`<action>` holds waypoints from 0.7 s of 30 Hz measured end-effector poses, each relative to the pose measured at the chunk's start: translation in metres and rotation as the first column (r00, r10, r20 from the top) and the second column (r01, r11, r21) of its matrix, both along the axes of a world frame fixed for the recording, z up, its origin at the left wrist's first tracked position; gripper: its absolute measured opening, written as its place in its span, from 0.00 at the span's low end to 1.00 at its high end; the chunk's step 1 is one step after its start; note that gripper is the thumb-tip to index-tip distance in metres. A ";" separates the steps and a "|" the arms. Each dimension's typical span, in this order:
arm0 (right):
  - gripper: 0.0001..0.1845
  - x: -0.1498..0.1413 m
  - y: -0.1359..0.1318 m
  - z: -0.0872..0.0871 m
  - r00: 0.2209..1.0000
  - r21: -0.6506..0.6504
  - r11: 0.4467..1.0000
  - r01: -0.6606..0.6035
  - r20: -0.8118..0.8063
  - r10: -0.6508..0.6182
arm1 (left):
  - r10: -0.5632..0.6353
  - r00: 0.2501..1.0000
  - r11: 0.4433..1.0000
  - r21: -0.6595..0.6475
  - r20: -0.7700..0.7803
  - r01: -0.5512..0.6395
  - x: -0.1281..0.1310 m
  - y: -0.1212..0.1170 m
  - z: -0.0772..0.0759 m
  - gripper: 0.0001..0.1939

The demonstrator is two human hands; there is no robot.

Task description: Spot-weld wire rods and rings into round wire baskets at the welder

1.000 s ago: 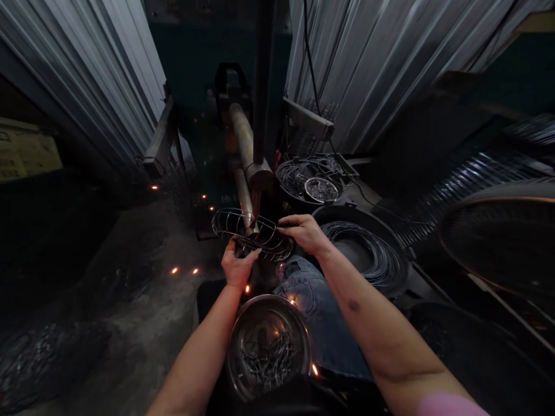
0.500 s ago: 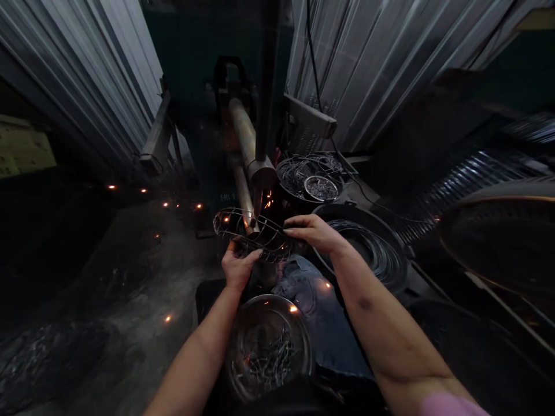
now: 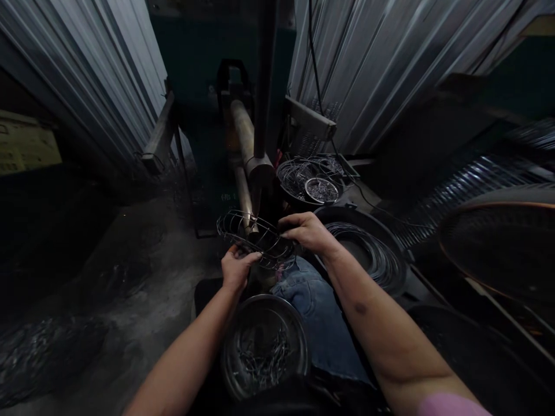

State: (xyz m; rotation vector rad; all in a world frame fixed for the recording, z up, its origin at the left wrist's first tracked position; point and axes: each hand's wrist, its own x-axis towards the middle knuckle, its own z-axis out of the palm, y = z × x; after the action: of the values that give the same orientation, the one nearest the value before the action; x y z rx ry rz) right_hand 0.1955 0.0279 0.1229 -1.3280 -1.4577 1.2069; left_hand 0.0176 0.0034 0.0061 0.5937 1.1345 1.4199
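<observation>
Your left hand (image 3: 236,268) curls narrowly under the near edge of an oval, silvery wire cage (image 3: 255,240), and your right hand (image 3: 306,231) grips the cage's right end from above, so both hands hold it over your blue denim jeans (image 3: 316,312). Nearest you, a round steel bowl (image 3: 260,296) holds short bent wire pieces (image 3: 262,358). To your right, a black tub (image 3: 359,216) holds coiled grey wire (image 3: 368,254). Beyond it, a black basin (image 3: 286,196) holds tangled wire rings (image 3: 297,176) and a small steel dish (image 3: 321,189). Ahead, the cage overlaps the lower of two pale metal machine arms (image 3: 243,133), which stand between corrugated metal sheets (image 3: 99,75). A small marking (image 3: 229,196) near them is too blurred to read.
</observation>
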 end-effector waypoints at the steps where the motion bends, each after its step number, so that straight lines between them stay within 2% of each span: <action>1: 0.15 0.000 -0.001 -0.001 1.000 0.003 1.000 0.011 -0.005 -0.011 | 0.003 1.000 1.000 -0.017 0.015 -0.003 0.000 0.000 0.003 0.28; 5: 0.17 0.003 -0.002 -0.002 0.999 -0.009 0.999 0.042 0.024 -0.041 | 0.053 0.995 0.995 -0.089 0.083 -0.045 0.006 -0.007 0.008 0.29; 11: 0.18 0.005 -0.003 0.003 0.998 0.011 1.000 0.005 0.064 -0.006 | 0.133 0.966 0.980 -0.173 0.223 -0.095 0.027 -0.020 0.011 0.28; 21: 0.11 -0.007 0.016 0.000 0.986 0.205 0.979 -0.003 0.166 -0.032 | 0.231 0.946 0.971 -0.120 0.226 -0.208 0.036 -0.006 0.006 0.28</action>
State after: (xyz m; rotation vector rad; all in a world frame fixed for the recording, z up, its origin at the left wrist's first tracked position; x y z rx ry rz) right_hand 0.1887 0.0444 0.1227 -1.3210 -1.6409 0.9239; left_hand 0.0534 -0.0028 0.0123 0.2249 1.0924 1.5708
